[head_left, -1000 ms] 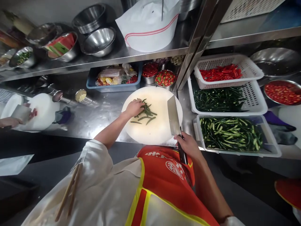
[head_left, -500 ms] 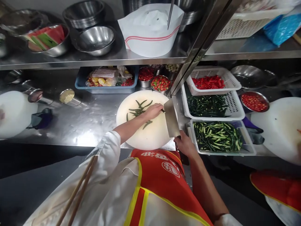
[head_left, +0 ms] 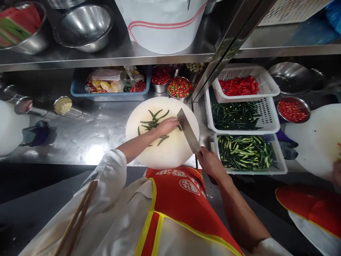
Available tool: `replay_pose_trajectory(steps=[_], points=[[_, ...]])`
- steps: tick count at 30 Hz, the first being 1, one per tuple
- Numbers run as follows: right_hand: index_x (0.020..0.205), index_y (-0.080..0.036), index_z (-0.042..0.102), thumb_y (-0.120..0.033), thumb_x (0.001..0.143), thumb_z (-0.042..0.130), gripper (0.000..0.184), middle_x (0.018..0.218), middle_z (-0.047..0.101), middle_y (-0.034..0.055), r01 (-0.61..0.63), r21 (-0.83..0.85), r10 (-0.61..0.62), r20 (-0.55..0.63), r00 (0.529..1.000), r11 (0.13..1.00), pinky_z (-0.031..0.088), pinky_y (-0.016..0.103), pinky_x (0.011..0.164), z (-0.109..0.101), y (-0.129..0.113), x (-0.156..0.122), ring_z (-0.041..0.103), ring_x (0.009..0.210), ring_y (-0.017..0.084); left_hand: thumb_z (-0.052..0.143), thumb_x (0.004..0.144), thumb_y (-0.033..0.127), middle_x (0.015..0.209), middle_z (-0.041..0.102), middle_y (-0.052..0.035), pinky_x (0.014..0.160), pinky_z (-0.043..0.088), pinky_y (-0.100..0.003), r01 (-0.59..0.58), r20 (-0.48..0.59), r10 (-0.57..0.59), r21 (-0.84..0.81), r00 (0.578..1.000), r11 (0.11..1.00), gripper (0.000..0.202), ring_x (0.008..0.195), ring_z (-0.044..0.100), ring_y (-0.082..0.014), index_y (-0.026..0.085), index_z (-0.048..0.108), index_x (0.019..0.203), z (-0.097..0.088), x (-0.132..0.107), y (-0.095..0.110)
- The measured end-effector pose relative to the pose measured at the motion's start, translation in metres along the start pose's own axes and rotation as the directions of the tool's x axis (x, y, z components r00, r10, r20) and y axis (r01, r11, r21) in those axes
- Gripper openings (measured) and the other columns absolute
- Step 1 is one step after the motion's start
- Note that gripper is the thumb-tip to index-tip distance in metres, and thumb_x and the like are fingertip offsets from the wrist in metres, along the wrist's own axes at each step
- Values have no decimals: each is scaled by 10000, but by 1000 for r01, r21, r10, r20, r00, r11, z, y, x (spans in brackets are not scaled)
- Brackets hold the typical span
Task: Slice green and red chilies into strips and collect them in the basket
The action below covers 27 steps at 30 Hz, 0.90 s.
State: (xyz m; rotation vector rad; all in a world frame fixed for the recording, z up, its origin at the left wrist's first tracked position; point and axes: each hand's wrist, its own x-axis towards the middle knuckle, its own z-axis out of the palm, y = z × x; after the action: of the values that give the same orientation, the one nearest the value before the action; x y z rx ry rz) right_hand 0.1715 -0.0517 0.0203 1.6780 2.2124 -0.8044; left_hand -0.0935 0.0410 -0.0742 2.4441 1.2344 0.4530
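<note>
A round white cutting board (head_left: 170, 149) lies on the steel counter with several long green chili peppers (head_left: 153, 123) scattered on it. My left hand (head_left: 167, 126) is curled down on one green chili at the board's middle, holding it against the board. My right hand (head_left: 210, 161) grips the handle of a cleaver (head_left: 188, 130), whose blade slants across the board right beside my left fingers.
To the right stand a tray of cut green chilies (head_left: 245, 152), a white basket of whole green chilies (head_left: 236, 115) and one of red chilies (head_left: 239, 85). Bowls of chopped red chili (head_left: 179, 87) and a blue tray (head_left: 109, 87) sit behind the board. Another person's orange apron (head_left: 311, 209) shows at right.
My left hand slid from the pile's left side to the board's middle, pinning a chili. The cleaver swung in from the board's right edge until its blade met my left fingers.
</note>
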Motion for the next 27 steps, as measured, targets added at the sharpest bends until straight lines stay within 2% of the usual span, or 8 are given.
replay_pose_trajectory(steps=[6, 17, 19, 23, 27], points=[[854, -193, 546, -330, 959, 384, 236, 715, 671, 83, 69, 39, -71, 37, 997, 997, 267, 279, 591, -17, 13, 0, 630, 682, 196, 398, 978, 270, 989, 629, -99, 919, 449, -351, -43, 6, 43, -10, 999, 999, 308, 988, 545, -208, 185, 694, 962, -2, 3, -8], [886, -172, 550, -329, 951, 408, 221, 769, 684, 115, 37, -69, -23, 196, 980, 997, 281, 284, 594, -35, 17, 15, 653, 727, 220, 381, 976, 253, 932, 640, -88, 905, 439, -337, -3, 10, 5, -122, 1000, 992, 328, 936, 561, -200, 184, 689, 886, -4, 6, -10], [912, -160, 554, -313, 956, 384, 233, 793, 693, 130, 31, -74, -17, 186, 982, 997, 289, 287, 603, -30, 8, 27, 662, 753, 232, 377, 975, 250, 933, 644, -88, 902, 438, -338, 3, 15, -1, -130, 1000, 992, 333, 928, 565, -198, 186, 687, 874, -4, 7, -9], [959, -136, 558, -277, 956, 344, 256, 847, 707, 150, 29, -24, -27, 75, 997, 999, 304, 284, 619, -14, -11, 55, 666, 779, 226, 363, 982, 255, 955, 650, -86, 897, 444, -323, -16, 22, 18, -108, 1000, 994, 345, 942, 573, -190, 188, 684, 876, -6, 6, -5], [887, -162, 556, -295, 933, 374, 230, 766, 696, 113, 34, 100, -38, 40, 998, 994, 304, 272, 590, -16, -6, 58, 640, 690, 192, 408, 977, 248, 994, 664, -77, 910, 457, -309, 13, -52, -20, -134, 998, 991, 288, 973, 584, -181, 178, 679, 909, -19, -1, -9]])
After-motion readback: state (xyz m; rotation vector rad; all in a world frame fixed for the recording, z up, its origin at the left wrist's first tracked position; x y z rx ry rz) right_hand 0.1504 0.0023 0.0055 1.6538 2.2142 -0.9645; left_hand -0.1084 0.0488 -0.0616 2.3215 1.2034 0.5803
